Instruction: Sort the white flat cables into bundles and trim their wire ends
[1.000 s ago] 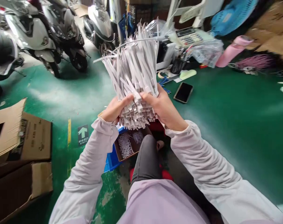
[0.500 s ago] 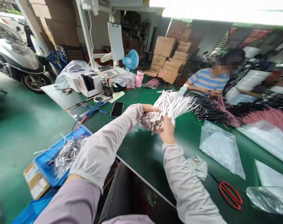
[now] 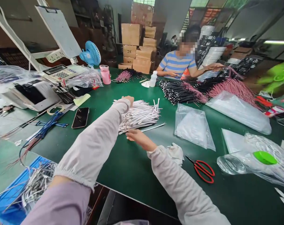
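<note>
A pile of thin white cables (image 3: 142,115) lies on the green table, their ends pointing mostly left and right. My left hand (image 3: 129,100) is at the pile's far left side, largely hidden by its pale sleeve, so its fingers do not show clearly. At the near edge of the pile is my right hand (image 3: 142,139), with nothing gripped in it and its fingers stretched out to the left. One cable lies slightly apart along the near side, just above the right hand.
Red-handled scissors (image 3: 202,170), a crumpled white cloth (image 3: 176,153) and plastic bags (image 3: 193,125) lie to the right. A phone (image 3: 80,117) and blue wires (image 3: 48,125) are on the left. A co-worker (image 3: 178,64) sits opposite, behind black and pink cable bundles (image 3: 179,90).
The white cables, held up between both hands before, now lie on the table. My right hand has come off them. The view has swung to the right.
</note>
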The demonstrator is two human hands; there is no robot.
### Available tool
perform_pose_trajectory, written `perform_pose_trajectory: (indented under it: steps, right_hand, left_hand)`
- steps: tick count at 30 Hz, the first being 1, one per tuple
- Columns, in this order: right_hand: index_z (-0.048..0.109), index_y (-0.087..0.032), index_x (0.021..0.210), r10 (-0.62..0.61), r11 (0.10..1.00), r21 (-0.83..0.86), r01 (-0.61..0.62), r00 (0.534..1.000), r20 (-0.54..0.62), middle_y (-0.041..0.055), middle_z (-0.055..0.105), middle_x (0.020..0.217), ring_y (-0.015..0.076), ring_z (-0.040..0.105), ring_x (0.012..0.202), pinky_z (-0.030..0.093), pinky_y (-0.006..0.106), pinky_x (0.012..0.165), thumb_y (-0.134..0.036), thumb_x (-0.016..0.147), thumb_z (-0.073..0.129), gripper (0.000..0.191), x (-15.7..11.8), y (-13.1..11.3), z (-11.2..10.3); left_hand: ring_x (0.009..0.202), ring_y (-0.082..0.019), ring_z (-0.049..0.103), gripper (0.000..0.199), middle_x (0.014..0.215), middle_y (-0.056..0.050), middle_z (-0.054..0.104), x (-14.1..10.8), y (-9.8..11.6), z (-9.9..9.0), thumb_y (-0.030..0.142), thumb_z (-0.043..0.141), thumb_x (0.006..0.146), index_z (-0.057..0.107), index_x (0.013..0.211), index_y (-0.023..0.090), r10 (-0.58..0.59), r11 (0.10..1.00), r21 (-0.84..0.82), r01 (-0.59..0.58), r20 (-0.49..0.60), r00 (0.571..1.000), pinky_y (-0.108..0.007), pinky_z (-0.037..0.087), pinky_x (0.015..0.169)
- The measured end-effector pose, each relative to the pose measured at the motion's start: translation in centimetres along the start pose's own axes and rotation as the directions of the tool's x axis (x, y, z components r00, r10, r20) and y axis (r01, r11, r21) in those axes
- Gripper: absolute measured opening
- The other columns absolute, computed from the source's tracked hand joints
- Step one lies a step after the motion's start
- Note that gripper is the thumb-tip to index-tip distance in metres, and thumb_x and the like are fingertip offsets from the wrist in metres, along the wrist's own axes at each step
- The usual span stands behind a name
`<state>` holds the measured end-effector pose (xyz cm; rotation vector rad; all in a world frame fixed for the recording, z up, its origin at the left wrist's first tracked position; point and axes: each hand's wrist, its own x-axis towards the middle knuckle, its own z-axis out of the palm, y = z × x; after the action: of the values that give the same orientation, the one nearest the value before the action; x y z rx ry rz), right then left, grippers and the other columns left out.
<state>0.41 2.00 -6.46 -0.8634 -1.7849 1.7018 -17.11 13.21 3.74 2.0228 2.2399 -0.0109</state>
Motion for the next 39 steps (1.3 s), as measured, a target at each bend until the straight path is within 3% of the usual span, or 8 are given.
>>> perform_pose_trajectory:
  steps: [3,7,10,13,17,24,32,39]
  right_hand:
    - [0.07,-0.019,0.085,-0.024,0.991,-0.131,0.025,1.0,0.009,0.0007,0.068,0.071,0.0169,0.063,0.068,0.048,0.029,0.069,-0.03,0.074,0.067,0.016,-5.9,0.9,-2.8]
    - [0.068,-0.019,0.093,-0.073,0.968,-0.249,0.034,0.986,-0.151,0.0027,0.066,0.072,0.0161,0.06,0.059,0.048,0.03,0.061,-0.035,0.085,0.052,0.024,-12.6,3.4,-7.0]
    - [0.067,-0.018,0.095,-0.157,0.938,-0.345,0.037,0.932,-0.328,0.0053,0.066,0.075,0.0184,0.061,0.063,0.049,0.033,0.063,-0.04,0.086,0.05,0.029,-14.7,5.4,-10.1]
    - [0.065,-0.018,0.094,-0.243,0.893,-0.45,0.012,0.855,-0.459,0.0091,0.068,0.082,0.0216,0.063,0.069,0.051,0.037,0.07,-0.041,0.086,0.047,0.031,-14.5,6.6,-12.8]
    - [0.064,-0.016,0.09,-0.348,0.804,-0.594,-0.032,0.784,-0.514,0.0139,0.069,0.091,0.0238,0.062,0.075,0.05,0.04,0.075,-0.038,0.085,0.045,0.03,-13.4,7.5,-14.4]
    - [0.063,-0.017,0.089,-0.521,0.584,-0.811,-0.021,0.757,-0.395,0.0134,0.064,0.09,0.0265,0.057,0.087,0.046,0.041,0.08,-0.026,0.086,0.041,0.024,-13.7,7.7,-13.1]
    - [0.064,-0.018,0.093,-0.575,0.382,-0.924,0.033,0.791,-0.21,0.0122,0.064,0.091,0.0263,0.056,0.09,0.045,0.04,0.083,-0.023,0.092,0.04,0.025,-13.2,7.4,-11.7]
    - [0.063,-0.017,0.104,-0.591,0.351,-0.934,0.074,0.791,-0.16,0.0115,0.066,0.092,0.0257,0.059,0.089,0.048,0.04,0.08,-0.024,0.095,0.039,0.027,-14.8,7.1,-11.4]
  left_hand:
    - [0.124,-0.029,0.051,0.039,0.129,-0.018,0.055,-2.8,2.3,1.1,0.016,0.045,0.092,0.051,0.131,0.012,-0.008,0.999,0.03,0.011,-0.097,0.995,-0.045,0.038,0.104]
    - [0.115,-0.022,0.056,0.036,0.122,-0.011,0.061,-8.3,7.7,5.8,0.029,0.045,0.094,0.056,0.126,0.016,0.113,0.993,0.044,-0.109,-0.096,0.989,-0.03,0.042,0.099]
    - [0.121,-0.033,0.048,0.066,0.131,-0.023,0.051,-11.2,11.4,9.9,0.042,0.062,0.083,0.045,0.134,0.004,0.086,0.994,0.072,-0.076,-0.136,0.987,-0.038,0.042,0.097]
    - [0.122,-0.036,0.045,0.056,0.132,-0.028,0.048,-11.5,13.2,12.0,0.03,0.052,0.089,0.041,0.134,-0.002,-0.007,0.997,0.07,0.022,-0.199,0.98,-0.042,0.04,0.095]
    - [0.12,-0.033,0.047,0.043,0.129,-0.027,0.049,-9.6,12.1,11.7,0.008,0.027,0.092,0.045,0.13,-0.002,-0.1,0.993,0.042,0.114,-0.255,0.962,-0.041,0.038,0.093]
    - [0.122,-0.035,0.045,0.045,0.13,-0.026,0.05,-7.9,9.5,10.1,0.005,0.021,0.091,0.051,0.125,0.004,-0.091,0.99,0.073,0.118,-0.294,0.951,-0.046,0.036,0.092]
    - [0.117,-0.03,0.049,0.043,0.131,-0.023,0.051,-12.1,8.3,10.1,0.006,0.03,0.088,0.046,0.128,0.008,0.024,0.993,0.122,0.003,-0.217,0.976,-0.038,0.042,0.088]
    - [0.117,-0.032,0.052,0.061,0.104,-0.022,0.065,-14.0,6.8,8.9,0.006,0.049,0.079,0.033,0.138,0.0,0.102,0.987,0.131,-0.098,-0.028,0.994,-0.038,0.041,0.093]
